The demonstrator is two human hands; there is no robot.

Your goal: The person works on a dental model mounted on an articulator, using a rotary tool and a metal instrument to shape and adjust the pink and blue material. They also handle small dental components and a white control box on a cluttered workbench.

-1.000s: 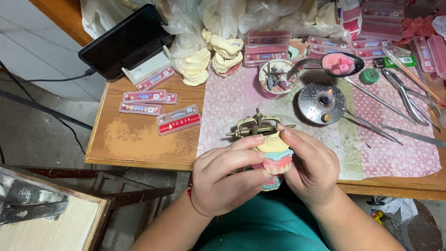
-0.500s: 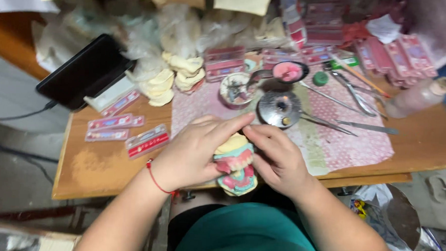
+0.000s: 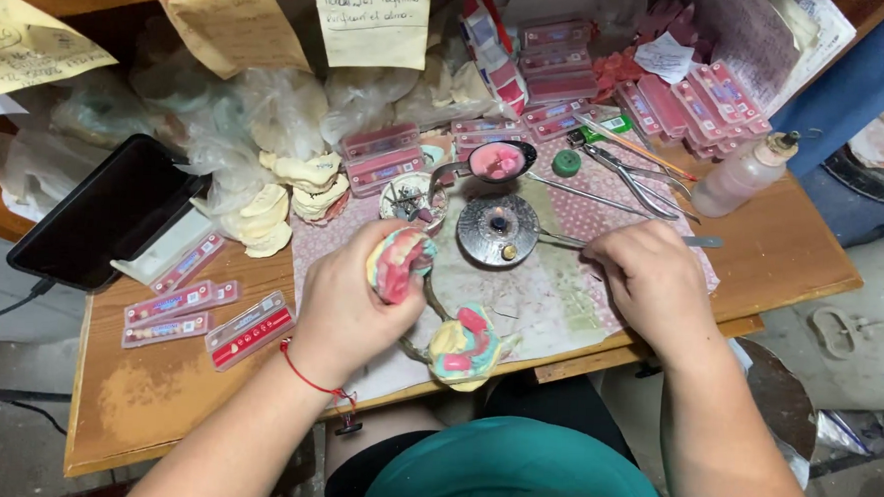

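Dental workshop, plaster casts [image 3: 296, 187], pliers [image 3: 629, 177]

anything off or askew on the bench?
One thing: the second wax-and-plaster cast lies tilted at the table's front edge, partly overhanging. The left hand grips the other cast; the right hand rests on a thin tool.

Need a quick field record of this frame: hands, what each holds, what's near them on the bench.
left hand: grips a pink-and-yellow dental model, lifted off the bench
right hand: closed on a thin metal tool reaching toward the round metal burner
second model: lies on the patterned cloth near the front edge
behind burner: spoon with pink wax, pliers, plastic bottle
left of cloth: flat tooth strips, black tablet
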